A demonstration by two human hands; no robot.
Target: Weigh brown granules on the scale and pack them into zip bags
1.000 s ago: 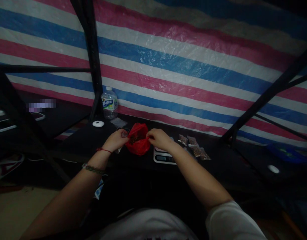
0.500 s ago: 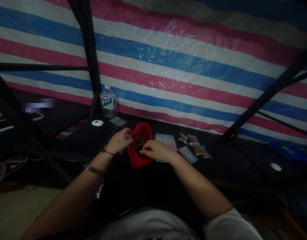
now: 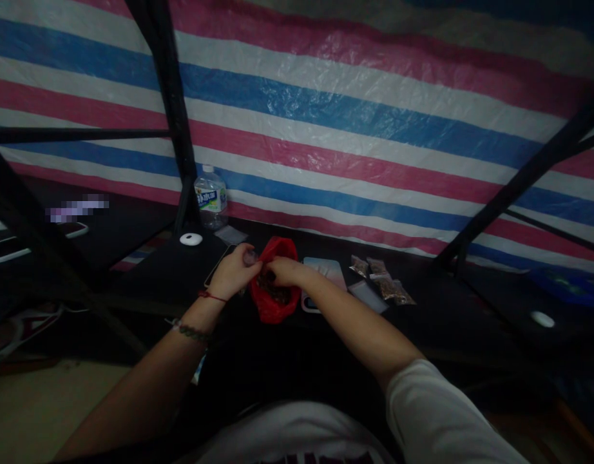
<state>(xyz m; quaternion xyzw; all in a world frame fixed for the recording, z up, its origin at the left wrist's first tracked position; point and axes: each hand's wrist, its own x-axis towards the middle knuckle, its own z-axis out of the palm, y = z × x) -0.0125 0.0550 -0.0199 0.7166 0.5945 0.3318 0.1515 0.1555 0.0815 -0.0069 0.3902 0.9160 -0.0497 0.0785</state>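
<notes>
On my feed, the left hand (image 3: pixel 236 272) pinches the left rim of a crumpled red plastic bag (image 3: pixel 276 308), fingers closed on the film. The right hand (image 3: pixel 283 270) dips into the bag's open mouth among dark brown bits; I cannot tell whether its fingers are closed on any. The bag is at the front of the dark desk (image 3: pixel 162 270), just left of a pale flat rectangular pad (image 3: pixel 330 269). Small clear sachets of brown bits (image 3: pixel 386 287) lie further right.
</notes>
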